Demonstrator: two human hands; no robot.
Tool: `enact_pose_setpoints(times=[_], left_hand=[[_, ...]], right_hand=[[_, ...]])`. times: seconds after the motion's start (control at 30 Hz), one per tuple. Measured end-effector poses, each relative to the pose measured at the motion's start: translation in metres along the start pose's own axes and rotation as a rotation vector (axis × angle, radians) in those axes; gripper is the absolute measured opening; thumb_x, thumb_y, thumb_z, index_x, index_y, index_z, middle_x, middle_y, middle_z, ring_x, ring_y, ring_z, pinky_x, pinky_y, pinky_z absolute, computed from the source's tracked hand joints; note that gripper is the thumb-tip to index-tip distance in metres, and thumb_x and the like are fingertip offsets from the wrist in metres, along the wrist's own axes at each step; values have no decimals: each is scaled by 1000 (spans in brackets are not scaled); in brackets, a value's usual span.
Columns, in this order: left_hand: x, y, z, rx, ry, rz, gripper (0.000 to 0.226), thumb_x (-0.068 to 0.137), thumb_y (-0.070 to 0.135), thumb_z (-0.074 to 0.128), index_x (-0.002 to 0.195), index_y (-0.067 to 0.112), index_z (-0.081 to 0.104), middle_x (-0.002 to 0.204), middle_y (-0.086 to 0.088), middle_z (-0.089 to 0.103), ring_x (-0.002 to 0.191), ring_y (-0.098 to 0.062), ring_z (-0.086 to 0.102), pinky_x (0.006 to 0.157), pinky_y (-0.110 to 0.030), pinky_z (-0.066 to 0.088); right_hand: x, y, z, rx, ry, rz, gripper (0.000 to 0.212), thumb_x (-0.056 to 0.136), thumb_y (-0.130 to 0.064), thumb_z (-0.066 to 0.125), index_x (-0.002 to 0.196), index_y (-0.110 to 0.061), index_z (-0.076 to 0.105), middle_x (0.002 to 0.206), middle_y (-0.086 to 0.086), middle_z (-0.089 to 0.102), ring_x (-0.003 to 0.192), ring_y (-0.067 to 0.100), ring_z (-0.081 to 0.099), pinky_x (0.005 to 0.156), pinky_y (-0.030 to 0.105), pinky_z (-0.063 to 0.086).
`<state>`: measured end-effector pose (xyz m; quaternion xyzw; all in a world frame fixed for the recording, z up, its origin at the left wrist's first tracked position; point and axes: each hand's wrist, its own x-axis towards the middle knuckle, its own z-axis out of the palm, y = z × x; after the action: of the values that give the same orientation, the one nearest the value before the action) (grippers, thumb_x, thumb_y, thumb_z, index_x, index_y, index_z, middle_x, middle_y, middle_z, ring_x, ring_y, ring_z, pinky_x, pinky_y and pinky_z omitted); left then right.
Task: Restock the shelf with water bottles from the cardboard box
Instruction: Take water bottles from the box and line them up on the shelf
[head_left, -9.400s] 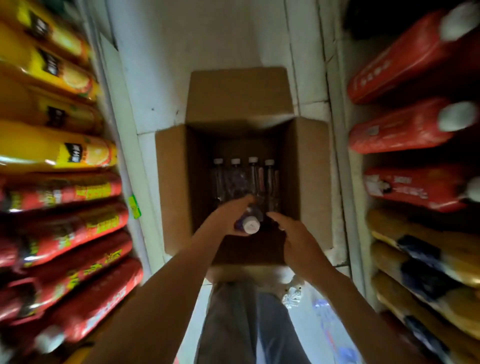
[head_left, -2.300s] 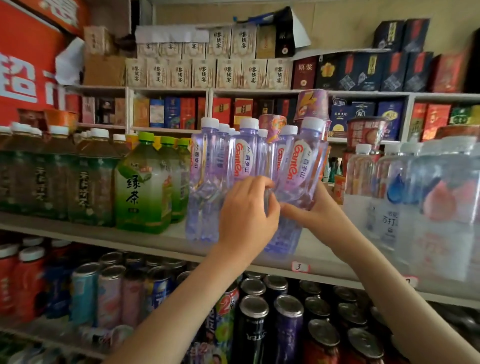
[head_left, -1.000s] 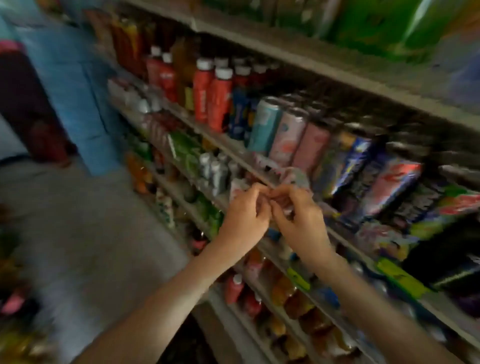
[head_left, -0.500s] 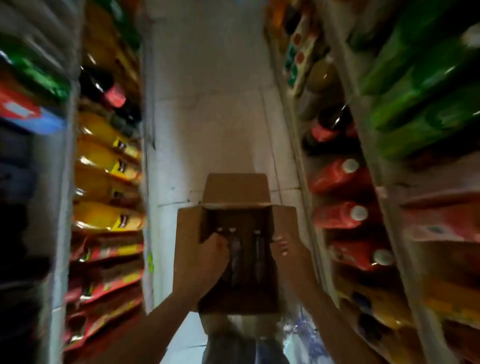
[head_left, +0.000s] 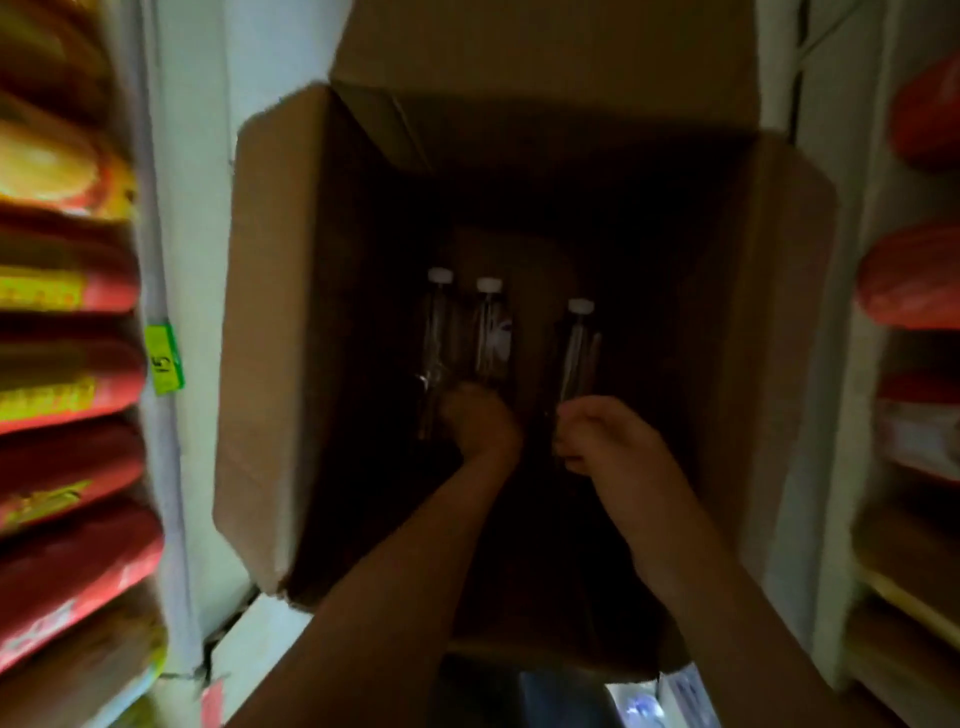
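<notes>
1. Three white-capped water bottles (head_left: 489, 332) sit inside the dark cardboard box (head_left: 270, 364), fewer than I saw earlier.
2. Left hand (head_left: 480, 421) is curled at two bottles' lower ends, right hand (head_left: 605, 441) curled by the third. I can't tell if either grips.
3. Half a second ago both hands were at the rim.
4. Red packs (head_left: 67, 467) sit on the left.
</notes>
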<state>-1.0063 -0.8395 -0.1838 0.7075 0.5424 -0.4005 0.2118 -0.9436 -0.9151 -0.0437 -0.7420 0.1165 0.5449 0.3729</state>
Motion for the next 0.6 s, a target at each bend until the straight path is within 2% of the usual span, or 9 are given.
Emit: enact_pose_setpoints(times=[0.07, 0.13, 0.17, 0.23, 0.3, 0.4, 0.5, 0.57, 0.6], left_hand=[[13, 2, 15, -13, -48, -52, 54, 88, 7, 14, 123, 2, 54, 119, -15, 60, 107, -24, 59, 87, -29, 48], [20, -1, 17, -24, -8, -11, 52, 79, 13, 23, 91, 11, 73, 82, -5, 70, 73, -12, 66, 60, -19, 49], [16, -3, 11, -9, -15, -52, 46, 79, 13, 29, 87, 11, 73, 79, -6, 70, 71, -13, 67, 58, -19, 49], [5, 1, -10, -107, -190, -91, 34, 91, 8, 37, 116, 2, 60, 111, -19, 65, 101, -27, 65, 81, -29, 50], [-8, -3, -24, -399, -204, 24, 48, 90, 21, 57, 131, -3, 45, 133, -20, 52, 119, -32, 53, 96, -34, 43], [-62, -19, -87, -855, -476, -17, 37, 81, 18, 69, 114, 3, 61, 125, -19, 60, 100, -27, 61, 90, -37, 48], [-134, -44, -161, -962, -702, 92, 27, 80, 23, 68, 101, 7, 66, 110, -19, 65, 95, -28, 59, 93, -41, 46], [-190, -52, -222, -924, -820, 276, 16, 87, 17, 59, 100, 8, 66, 102, -15, 66, 92, -27, 61, 89, -36, 49], [-217, -51, -259, -907, -871, 382, 15, 89, 14, 57, 100, 10, 65, 100, -12, 68, 92, -25, 64, 87, -33, 51]], right_hand=[[5, 2, 6, -1, -12, 20, 16, 91, -15, 51, 89, -26, 62, 93, -2, 63, 91, 15, 59, 83, 31, 47], [5, 2, 10, -13, -9, 27, 16, 91, -13, 50, 89, -24, 62, 88, -3, 62, 88, 16, 59, 82, 32, 47], [4, 3, 11, -12, -2, 30, 16, 92, -14, 49, 89, -24, 61, 86, -4, 61, 86, 16, 58, 80, 31, 47], [-3, 0, 7, -30, 20, 15, 16, 93, -15, 49, 89, -27, 59, 85, -5, 61, 86, 17, 59, 80, 32, 48], [-19, -10, 0, -45, 34, -8, 18, 93, -17, 49, 88, -31, 58, 89, -1, 63, 88, 21, 60, 84, 37, 48], [-62, -38, -13, -64, 7, 9, 11, 93, -20, 51, 88, -23, 60, 81, 0, 59, 80, 19, 55, 80, 35, 44], [-122, -88, -35, 37, -28, 130, 19, 90, -22, 57, 72, -17, 55, 78, 8, 57, 76, 20, 53, 76, 33, 42], [-171, -127, -53, 89, -63, 173, 15, 91, -31, 57, 91, -17, 62, 103, 16, 62, 97, 26, 58, 92, 38, 44], [-196, -150, -63, 128, -92, 151, 27, 91, -35, 56, 107, -14, 62, 113, 12, 62, 108, 25, 57, 99, 39, 42]])
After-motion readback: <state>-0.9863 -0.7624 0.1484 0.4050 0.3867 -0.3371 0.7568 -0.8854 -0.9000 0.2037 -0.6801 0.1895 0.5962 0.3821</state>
